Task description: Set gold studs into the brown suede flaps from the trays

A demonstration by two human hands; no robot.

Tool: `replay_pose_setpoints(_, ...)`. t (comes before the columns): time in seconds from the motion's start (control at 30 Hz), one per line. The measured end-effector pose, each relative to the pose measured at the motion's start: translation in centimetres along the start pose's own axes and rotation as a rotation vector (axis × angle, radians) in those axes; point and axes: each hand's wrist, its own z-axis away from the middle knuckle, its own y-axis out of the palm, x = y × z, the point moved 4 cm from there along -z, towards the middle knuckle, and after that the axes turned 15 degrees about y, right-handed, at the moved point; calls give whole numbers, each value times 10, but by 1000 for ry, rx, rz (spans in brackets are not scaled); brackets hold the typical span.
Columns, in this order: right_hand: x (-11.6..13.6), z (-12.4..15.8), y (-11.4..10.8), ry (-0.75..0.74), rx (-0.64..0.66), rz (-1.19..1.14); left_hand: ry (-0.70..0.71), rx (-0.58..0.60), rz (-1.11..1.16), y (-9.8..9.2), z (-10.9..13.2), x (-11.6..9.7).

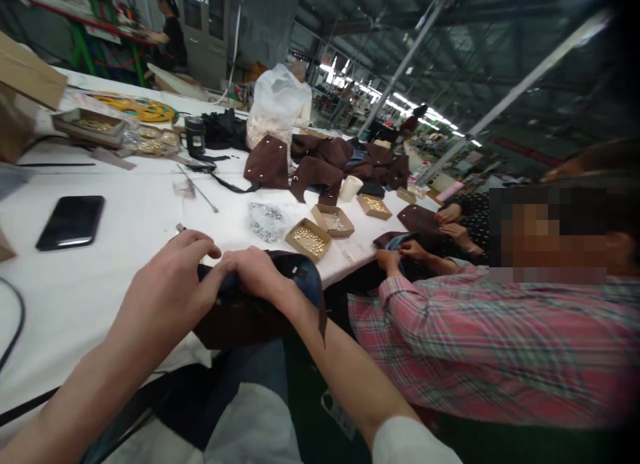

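Note:
A dark brown bag piece (240, 324) with a blue lining sits over my lap at the table's front edge. My left hand (167, 284) is closed at its left rim, thumb against the edge and fingers bent. My right hand (257, 271) reaches over the top, its fingers closed on the lining side and partly hidden. Both hands nearly meet at the rim. A small dark label (296, 271) shows on the lining. Just beyond my left hand, a small metal piece (181, 229) shows, too small to name.
Small boxes of gold fittings (309, 241) and silver fittings (334, 221) stand ahead, beside a plastic bag of metal parts (266, 222). Left lies a black phone (71, 222). Brown pieces (267, 161) are piled beyond. A co-worker in a plaid shirt (450, 337) sits close at right.

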Motion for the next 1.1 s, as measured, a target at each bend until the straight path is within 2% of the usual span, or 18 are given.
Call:
replay_pose_setpoints(0.1,11,36,-34,-106,-173,-5,-169,-118,132,-32,2,16)
replay_pose_setpoints(0.17,17,69,-59,-141,-355,-77,-247,-83,283,-38,11,24)
replay_pose_setpoints(0.2,18,87,-69,-152,-441,-120,-256,-26,371,-36,17,23)
replay_pose_setpoints(0.27,18,120,-80,-144,-574,-192,-198,147,539,-23,33,8)
replay_pose_setpoints(0.33,14,147,-83,-103,-655,-231,-60,300,622,-5,51,-20)
replay_pose_setpoints(0.37,12,157,-82,-74,-682,-238,32,325,606,5,59,-34)
replay_pose_setpoints(0.47,9,177,-80,-11,-727,-232,256,221,448,30,76,-62)
replay_pose_setpoints(0.6,12,192,-80,37,-787,-222,392,103,260,50,83,-71)
replay_pose_setpoints(0.77,19,216,-83,104,-855,-209,550,-64,25,41,81,-88)
replay_pose_setpoints(0.87,20,224,-86,138,-914,-244,625,-152,-26,35,83,-99)
replay_pose_setpoints(0.97,20,224,-94,158,-932,-239,681,-134,6,34,88,-103)
replay_pose_setpoints(1.1,20,225,-106,157,-835,-225,714,-55,-21,36,89,-108)
